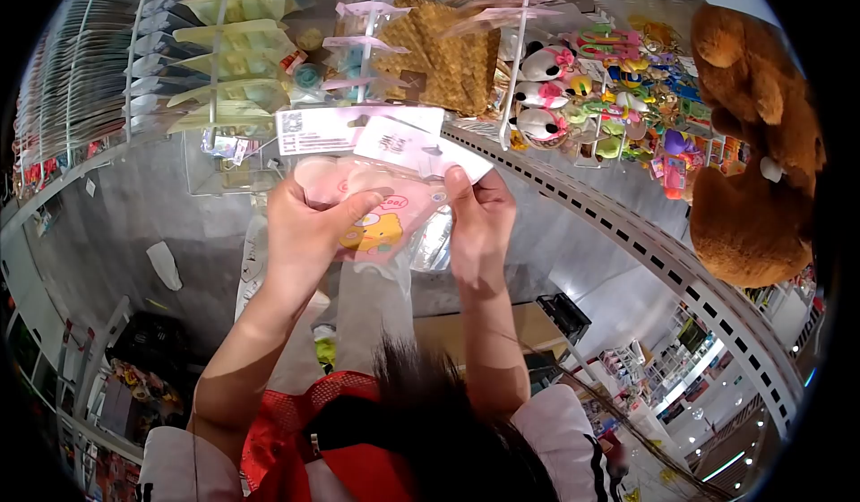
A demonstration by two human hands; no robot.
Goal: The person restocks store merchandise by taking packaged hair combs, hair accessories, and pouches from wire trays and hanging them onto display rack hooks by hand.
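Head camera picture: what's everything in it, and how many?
Pink packet: at least one, pink with yellow figure, in the hands
Header cards: two, mostly white, above it
Hanging packets: many, pale yellow, upper left
Woven-looking sheets: several, golden brown, top middle
Panda toys: three, black-and-white, pink bows, upper right
Plush: at least one, brown, right
Floor: one, grey, below racks
Red garment: one, bottom
Left hand, right hand: two, bare, middle
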